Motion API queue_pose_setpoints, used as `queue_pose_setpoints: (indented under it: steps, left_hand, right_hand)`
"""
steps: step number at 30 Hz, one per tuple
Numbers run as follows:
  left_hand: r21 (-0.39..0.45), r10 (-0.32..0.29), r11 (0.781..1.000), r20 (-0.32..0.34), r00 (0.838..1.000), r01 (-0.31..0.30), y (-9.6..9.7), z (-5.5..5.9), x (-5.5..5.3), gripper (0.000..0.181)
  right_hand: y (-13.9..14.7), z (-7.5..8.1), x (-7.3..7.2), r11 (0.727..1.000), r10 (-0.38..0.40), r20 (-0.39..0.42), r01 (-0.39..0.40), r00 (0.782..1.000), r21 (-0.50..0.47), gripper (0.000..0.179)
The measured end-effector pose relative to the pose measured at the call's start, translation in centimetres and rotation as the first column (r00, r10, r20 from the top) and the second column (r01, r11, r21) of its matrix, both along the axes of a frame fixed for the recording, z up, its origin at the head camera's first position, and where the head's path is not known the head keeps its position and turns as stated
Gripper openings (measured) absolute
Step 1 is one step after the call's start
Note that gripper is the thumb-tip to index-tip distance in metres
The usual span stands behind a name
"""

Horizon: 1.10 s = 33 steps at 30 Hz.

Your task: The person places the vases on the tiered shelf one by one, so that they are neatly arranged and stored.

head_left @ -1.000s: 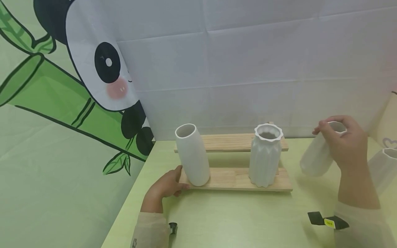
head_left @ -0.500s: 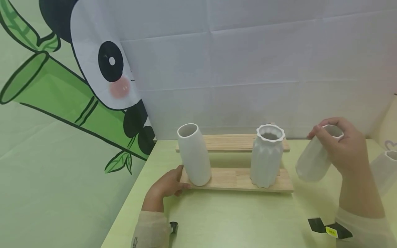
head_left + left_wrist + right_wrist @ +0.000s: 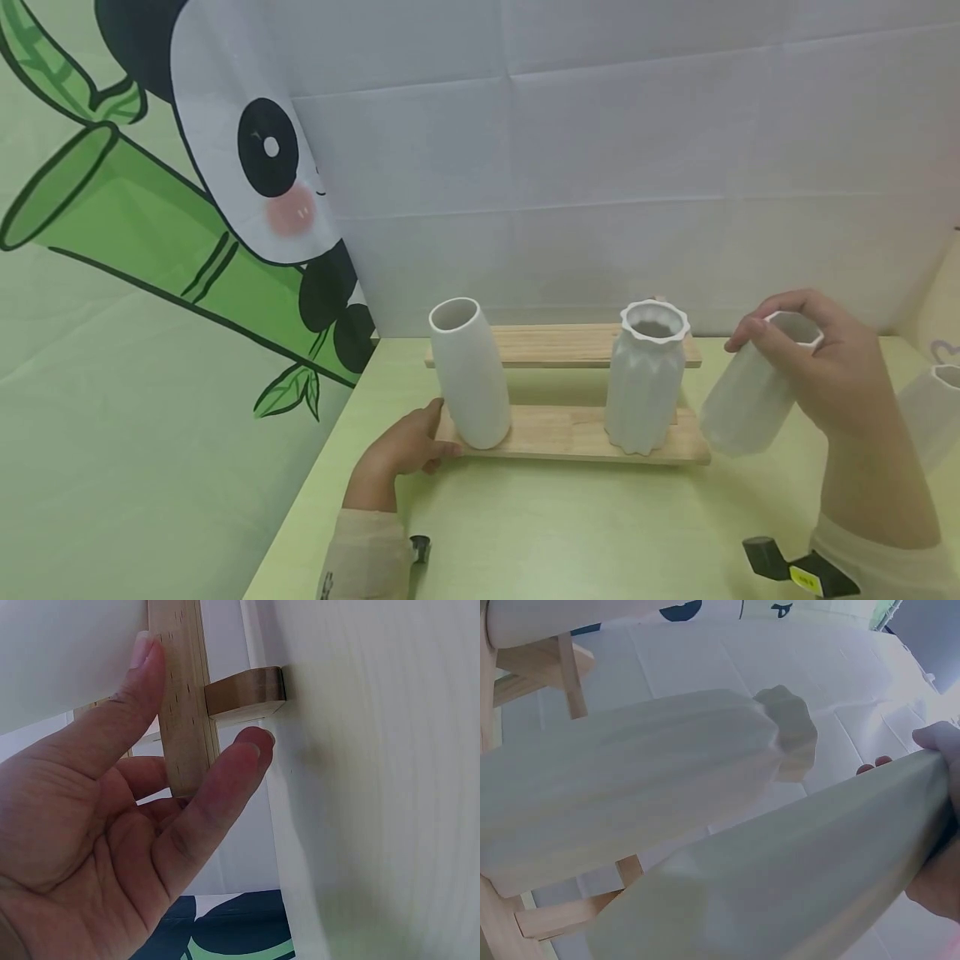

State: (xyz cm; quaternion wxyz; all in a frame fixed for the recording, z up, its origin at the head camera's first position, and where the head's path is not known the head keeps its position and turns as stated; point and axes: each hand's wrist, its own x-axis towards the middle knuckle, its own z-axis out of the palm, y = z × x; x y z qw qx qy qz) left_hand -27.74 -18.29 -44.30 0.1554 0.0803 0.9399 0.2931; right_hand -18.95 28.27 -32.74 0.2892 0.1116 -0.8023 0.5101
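Note:
My right hand [image 3: 840,367] grips a faceted white vase [image 3: 750,400] around its neck, tilted with its base toward the left, above the table beside the shelf's right end. At the left end of a two-tier wooden shelf [image 3: 555,425], my left hand [image 3: 405,442] holds the lower board; in the left wrist view the thumb [image 3: 135,690] lies along the board [image 3: 182,697] and other fingers curl around its end. A smooth white vase [image 3: 472,383] stands on that board near the left hand. Toward its right end stands a ribbed vase [image 3: 645,392] with a scalloped rim.
Another white vase [image 3: 930,408] stands at the far right, partly behind the right forearm. The shelf's upper board [image 3: 555,346] runs behind the two standing vases. A white cloth backdrop [image 3: 600,167] hangs behind the table [image 3: 570,533], and a panda-printed green cloth [image 3: 150,333] hangs at the left.
My right hand has moved left and slightly down with the faceted vase, closer to the shelf's right end. The left hand has stayed at the shelf's left end.

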Motion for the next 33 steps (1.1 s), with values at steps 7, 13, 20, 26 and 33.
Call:
queue_pose_setpoints:
  steps: [7,13,20,26,33]
  left_hand:
    - [-0.005,-0.003,1.000,0.002,1.000,0.003,0.0,0.0,0.0,0.093]
    - [-0.004,0.001,1.000,0.002,1.000,-0.001,0.0,0.0,0.0,0.093]
    - [0.002,0.006,1.000,0.006,1.000,-0.006,0.0,0.1,0.1,0.094]
    - [-0.001,0.004,1.000,0.004,1.000,-0.004,0.1,0.1,0.1,0.093]
    - [-0.010,0.006,1.000,0.003,1.000,-0.006,0.1,0.0,0.0,0.094]
  right_hand:
    - [-1.0,0.3,0.5,0.997,0.071,-0.037,-0.070,0.997,0.025,0.005]
    - [-1.5,0.2,0.5,0.987,0.158,-0.038,-0.157,0.987,0.023,0.007]
    - [-2.0,0.2,0.5,0.953,0.298,-0.034,-0.299,0.954,-0.038,0.009]
    - [-2.8,0.1,0.5,0.924,0.372,-0.071,-0.377,0.926,-0.071,0.012]
    - [-3.9,0.0,0.5,0.932,0.360,-0.068,-0.363,0.930,-0.028,0.010]
